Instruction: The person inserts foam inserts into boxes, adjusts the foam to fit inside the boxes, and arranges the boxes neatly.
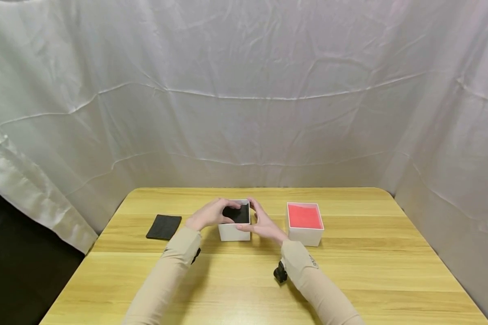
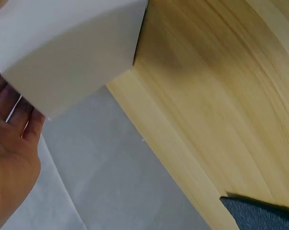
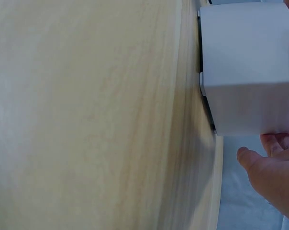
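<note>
A white open-topped box (image 1: 229,234) stands mid-table with a flat black cloth-like piece (image 1: 241,215) inside. My left hand (image 1: 211,214) reaches over its left side, thumb near the front rim and fingers over the black piece. With thumb at the front wall and fingers round the back corner, my right hand (image 1: 264,224) grips the box's right side. In the left wrist view, left fingers (image 2: 13,108) pass behind the box (image 2: 72,62). The right wrist view shows one finger (image 3: 250,157) stretched away from the box (image 3: 250,48). The left fingertips are hidden in the wrist view.
To the left, a similar black square (image 1: 164,226) lies flat on the wooden table (image 1: 236,289). A second white box (image 1: 305,235) stands on the right, holding a red cloth-like piece (image 1: 304,216). Pale curtains (image 1: 252,126) hang behind and at the sides.
</note>
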A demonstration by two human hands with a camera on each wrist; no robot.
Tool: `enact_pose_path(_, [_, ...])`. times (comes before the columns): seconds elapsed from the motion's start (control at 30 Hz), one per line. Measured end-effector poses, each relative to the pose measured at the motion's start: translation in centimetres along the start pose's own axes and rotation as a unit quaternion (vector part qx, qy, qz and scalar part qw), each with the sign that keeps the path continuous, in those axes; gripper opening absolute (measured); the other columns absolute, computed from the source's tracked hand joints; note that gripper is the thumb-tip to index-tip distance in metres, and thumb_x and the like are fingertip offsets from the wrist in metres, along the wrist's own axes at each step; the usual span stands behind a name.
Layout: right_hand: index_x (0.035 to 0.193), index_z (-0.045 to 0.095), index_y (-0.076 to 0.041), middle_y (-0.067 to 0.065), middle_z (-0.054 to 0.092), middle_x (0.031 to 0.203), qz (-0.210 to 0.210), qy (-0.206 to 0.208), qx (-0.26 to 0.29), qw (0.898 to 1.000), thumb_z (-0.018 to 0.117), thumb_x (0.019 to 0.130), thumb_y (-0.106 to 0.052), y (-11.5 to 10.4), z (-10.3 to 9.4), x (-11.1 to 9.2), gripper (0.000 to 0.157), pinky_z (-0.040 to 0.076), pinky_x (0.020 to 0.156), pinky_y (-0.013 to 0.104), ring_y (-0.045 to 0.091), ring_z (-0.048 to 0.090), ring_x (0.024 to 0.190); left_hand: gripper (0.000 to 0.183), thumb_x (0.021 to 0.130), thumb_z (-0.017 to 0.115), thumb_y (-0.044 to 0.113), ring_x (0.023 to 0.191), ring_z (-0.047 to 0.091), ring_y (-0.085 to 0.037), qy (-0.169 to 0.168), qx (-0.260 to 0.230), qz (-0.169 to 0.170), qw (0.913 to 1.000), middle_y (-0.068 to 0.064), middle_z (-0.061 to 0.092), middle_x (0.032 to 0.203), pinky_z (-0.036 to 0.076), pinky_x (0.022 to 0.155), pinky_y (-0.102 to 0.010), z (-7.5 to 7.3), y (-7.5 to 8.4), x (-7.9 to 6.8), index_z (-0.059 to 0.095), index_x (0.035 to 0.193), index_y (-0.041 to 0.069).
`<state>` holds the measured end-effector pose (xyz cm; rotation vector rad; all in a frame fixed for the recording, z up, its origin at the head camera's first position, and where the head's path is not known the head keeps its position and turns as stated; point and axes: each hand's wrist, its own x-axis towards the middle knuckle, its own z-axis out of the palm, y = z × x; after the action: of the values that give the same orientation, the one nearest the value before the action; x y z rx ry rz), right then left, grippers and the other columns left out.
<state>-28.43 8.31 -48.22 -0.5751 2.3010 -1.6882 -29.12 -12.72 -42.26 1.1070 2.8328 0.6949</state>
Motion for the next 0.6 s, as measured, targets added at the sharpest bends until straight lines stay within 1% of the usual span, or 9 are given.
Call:
enact_pose_path(0.17, [0.161, 0.017, -0.013, 0.017, 0.023, 0.167, 0.004, 0.005, 0.0, 1.0, 0.082, 0.084, -0.022, -0.01, 0.07, -0.02, 0.101, 0.019, 0.126, 0.056, 0.032, 0.021, 0.155, 0.041, 0.078, 0.085, 0.006, 0.106, 0.071, -0.027, 0.014, 0.042, -0.011, 0.999, -0.015, 0.076, 0.114, 0.057, 0.094, -0.042, -0.43, -0.11, -0.35, 0.071, 0.116, -0.002])
enact_pose_path(0.27, [0.161, 0.017, -0.013, 0.017, 0.022, 0.167, 0.007, 0.007, 0.001, 1.0, 0.082, 0.084, -0.022, -0.04, 0.13, -0.03, 0.101, 0.019, 0.126, 0.056, 0.033, 0.02, 0.156, 0.039, 0.077, 0.086, 0.007, 0.103, 0.071, -0.026, 0.011, 0.064, -0.012, 0.9978, -0.012, 0.077, 0.112, 0.057, 0.093, -0.041, -0.46, -0.1, -0.34, 0.073, 0.114, 0.002])
enact_pose_path(0.37, [0.161, 0.017, -0.013, 0.017, 0.024, 0.166, 0.006, 0.008, 0.001, 1.0, 0.082, 0.084, -0.021, -0.09, 0.18, -0.01, 0.101, 0.019, 0.126, 0.056, 0.033, 0.021, 0.155, 0.036, 0.076, 0.086, 0.008, 0.1, 0.072, -0.025, 0.009, 0.083, -0.008, 0.9964, -0.01, 0.077, 0.11, 0.057, 0.09, -0.041, -0.45, -0.02, -0.28, 0.074, 0.11, 0.005])
enact_pose_path(0.47, [0.161, 0.018, -0.012, 0.016, 0.026, 0.166, 0.004, 0.008, -0.001, 1.0, 0.082, 0.084, -0.021, -0.14, 0.18, 0.02, 0.101, 0.019, 0.126, 0.055, 0.033, 0.022, 0.155, 0.034, 0.076, 0.086, 0.007, 0.098, 0.072, -0.026, 0.01, 0.088, -0.004, 0.996, -0.01, 0.078, 0.108, 0.057, 0.089, -0.041, -0.45, 0.07, -0.23, 0.074, 0.108, 0.005])
enact_pose_path(0.6, [0.16, 0.018, -0.011, 0.016, 0.026, 0.165, 0.005, 0.006, -0.001, 1.0, 0.082, 0.084, -0.021, -0.15, 0.12, 0.01, 0.1, 0.018, 0.127, 0.055, 0.032, 0.022, 0.155, 0.036, 0.079, 0.085, 0.01, 0.102, 0.072, -0.026, 0.011, 0.067, -0.004, 0.9977, -0.011, 0.077, 0.111, 0.057, 0.09, -0.041, -0.33, 0.13, -0.13, 0.074, 0.112, 0.003])
